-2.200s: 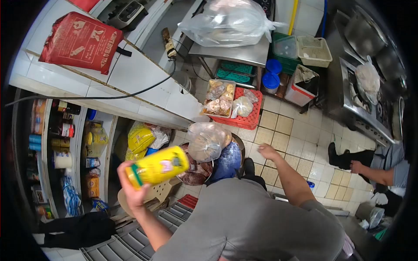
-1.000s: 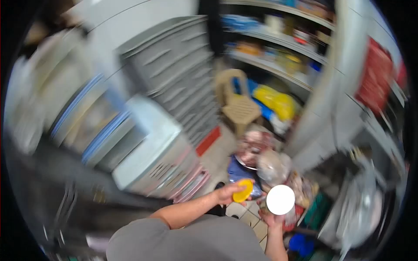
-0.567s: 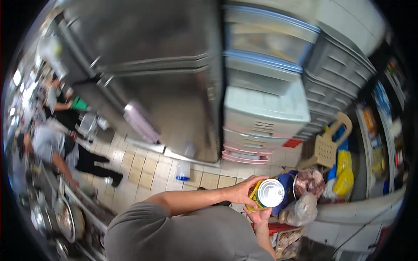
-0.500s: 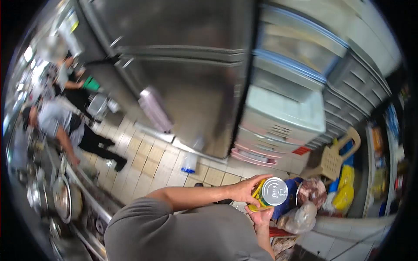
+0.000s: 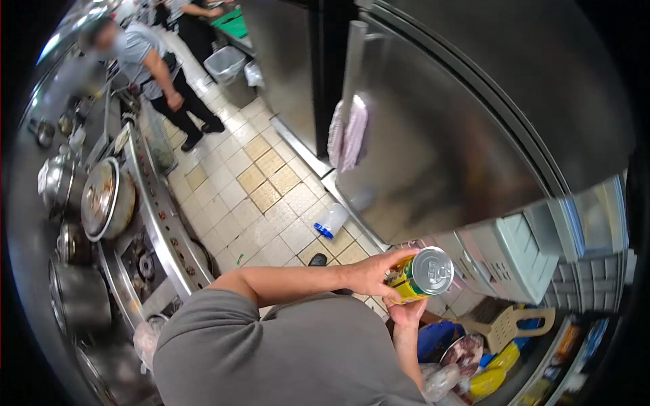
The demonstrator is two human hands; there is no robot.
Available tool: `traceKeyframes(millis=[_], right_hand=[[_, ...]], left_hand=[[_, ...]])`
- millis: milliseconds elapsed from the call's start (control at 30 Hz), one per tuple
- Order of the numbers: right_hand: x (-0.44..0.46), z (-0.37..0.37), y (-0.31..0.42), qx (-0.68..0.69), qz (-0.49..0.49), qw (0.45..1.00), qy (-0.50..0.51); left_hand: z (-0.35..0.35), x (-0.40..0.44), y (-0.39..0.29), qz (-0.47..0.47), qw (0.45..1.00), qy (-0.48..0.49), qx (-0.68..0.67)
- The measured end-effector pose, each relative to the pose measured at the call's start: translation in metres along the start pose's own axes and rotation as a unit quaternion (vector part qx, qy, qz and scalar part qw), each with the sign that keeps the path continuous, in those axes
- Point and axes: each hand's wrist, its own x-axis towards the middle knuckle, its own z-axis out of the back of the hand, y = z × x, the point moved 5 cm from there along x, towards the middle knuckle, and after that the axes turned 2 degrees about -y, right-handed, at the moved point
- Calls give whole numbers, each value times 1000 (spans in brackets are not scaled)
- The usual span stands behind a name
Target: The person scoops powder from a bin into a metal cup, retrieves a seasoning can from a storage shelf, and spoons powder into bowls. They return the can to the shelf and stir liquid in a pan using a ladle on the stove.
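Note:
A food can (image 5: 432,271) with a silver pull-tab lid and a yellow-green label is held in front of my body, its lid tilted towards the camera. My left hand (image 5: 372,276) is wrapped round its side, fingers over the far side and thumb at the near side. Against the lower end of the can, my right hand (image 5: 407,312) grips it from beneath; part of its fingers is hidden. The lid looks sealed, with its tab lying flat.
Left is a stove (image 5: 169,237) with a large lidded pot (image 5: 108,196). A steel fridge (image 5: 447,135) stands ahead, a blue-capped plastic container (image 5: 332,222) on the floor. A person (image 5: 152,64) stands beyond the stove. Plastic drawers (image 5: 514,260) and a beige chair (image 5: 504,328) are right.
My view has turned left, so the fridge and drawers shift right and more of the stove shows. The can stays in both hands, with more of its label showing.

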Motion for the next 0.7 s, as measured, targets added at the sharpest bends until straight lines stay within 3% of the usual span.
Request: traceKeyframes(millis=[33,67,167,200,233,267,300,333,367,400,433,467,500,533,567,633,700], right_hand=[[17,-10,-5,-14,-10,1000,-21],[35,-15,-7,-14,-23,1000,-16],[81,1,-19,-22,-186,982,25],[105,13,-22,-204,-130,970,3],[111,-22,-35,-207,-188,959,-39],[117,-58,-47,-205,-245,944,-83],[130,-68,-56,-313,-286,905,27],[135,-88,-64,-326,-343,879,54],[153,-98,-79,-341,-387,849,108],[161,-128,-88,-373,-388,835,117],[164,-156,-100,-407,-393,815,127],[180,-159,-115,-415,-402,805,133],[210,-172,-120,-572,-209,773,175],[232,-188,-127,-635,-111,736,207],[248,-212,-134,-695,-7,684,221],[241,-316,-144,-613,79,739,269],[221,-396,-191,-747,84,528,395]], left_hand=[[10,-4,-13,28,999,16,31],[18,-6,-15,61,996,-15,-61],[43,-14,0,41,999,13,-12],[49,-23,7,42,999,-6,-30],[60,-38,7,74,995,-43,-47],[78,-47,-15,2,992,-120,26],[92,-60,-3,55,990,-127,6],[106,-75,9,109,985,-134,-14],[121,-92,28,189,954,-176,-152],[143,-96,20,105,958,-258,-69],[155,-102,14,102,955,-269,-69],[172,-108,-6,37,949,-312,1],[190,-117,-22,-28,933,-352,73],[206,-128,-24,-25,916,-366,160],[224,-136,-26,-28,910,-381,160],[262,-158,-29,-25,897,-410,164],[302,-183,-21,-29,892,-416,175]])
